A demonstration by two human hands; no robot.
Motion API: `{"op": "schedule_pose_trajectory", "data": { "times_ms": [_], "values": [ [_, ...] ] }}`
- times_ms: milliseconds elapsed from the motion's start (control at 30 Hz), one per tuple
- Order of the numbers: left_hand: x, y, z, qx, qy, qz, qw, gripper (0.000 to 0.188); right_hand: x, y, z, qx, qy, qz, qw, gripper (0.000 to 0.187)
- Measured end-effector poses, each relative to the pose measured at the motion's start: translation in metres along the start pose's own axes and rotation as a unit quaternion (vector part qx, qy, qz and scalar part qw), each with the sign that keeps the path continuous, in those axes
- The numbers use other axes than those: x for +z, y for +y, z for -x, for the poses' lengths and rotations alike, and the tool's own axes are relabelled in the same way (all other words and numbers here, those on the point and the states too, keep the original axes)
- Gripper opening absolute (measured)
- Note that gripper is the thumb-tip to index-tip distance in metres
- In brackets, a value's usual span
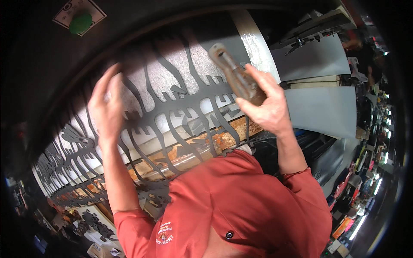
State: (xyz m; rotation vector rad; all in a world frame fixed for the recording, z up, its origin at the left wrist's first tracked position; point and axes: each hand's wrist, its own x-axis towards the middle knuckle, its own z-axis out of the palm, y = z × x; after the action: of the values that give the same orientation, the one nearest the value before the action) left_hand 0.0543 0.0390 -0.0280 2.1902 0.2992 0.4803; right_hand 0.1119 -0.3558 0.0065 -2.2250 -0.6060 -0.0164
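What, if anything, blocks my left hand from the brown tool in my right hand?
Nothing visible stands between your left hand and the brown tool in your right hand; the dark cut-up sheet lies below.

L hand (107, 105) blurred; tool (241, 81) in R hand (269, 107) blurry too. Shirt (254, 198) cut off at btm edge. Clutter (343, 225) far R too small to ID.

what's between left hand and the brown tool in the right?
Head view: curved strips of dark grey cut sheet, with pale board showing through the gaps.
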Motion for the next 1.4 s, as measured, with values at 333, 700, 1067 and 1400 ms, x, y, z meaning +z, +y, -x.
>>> {"op": "schedule_pose_trajectory", "data": {
  "times_ms": [333, 700, 1067, 1400],
  "values": [
    [0.178, 0.145, 0.041, 0.35, -0.435, 0.036, 0.828, 0.032, -0.073, 0.033, -0.081, -0.279, -0.12, 0.168, 0.938, 0.059],
    [0.121, 0.086, 0.039, 0.182, -0.16, -0.01, 0.97, 0.029, -0.007, 0.074, -0.146, -0.439, -0.061, 0.107, 0.89, 0.045],
    [0.137, 0.077, 0.041, 0.223, -0.117, -0.034, 0.967, 0.031, 0.049, 0.068, -0.056, -0.102, 0.064, 0.033, 0.992, 0.073],
    [0.097, 0.077, 0.06, 0.224, -0.115, -0.02, 0.968, 0.029, 0.028, 0.071, -0.045, -0.101, 0.001, 0.013, 0.995, 0.089]
  ]
}}
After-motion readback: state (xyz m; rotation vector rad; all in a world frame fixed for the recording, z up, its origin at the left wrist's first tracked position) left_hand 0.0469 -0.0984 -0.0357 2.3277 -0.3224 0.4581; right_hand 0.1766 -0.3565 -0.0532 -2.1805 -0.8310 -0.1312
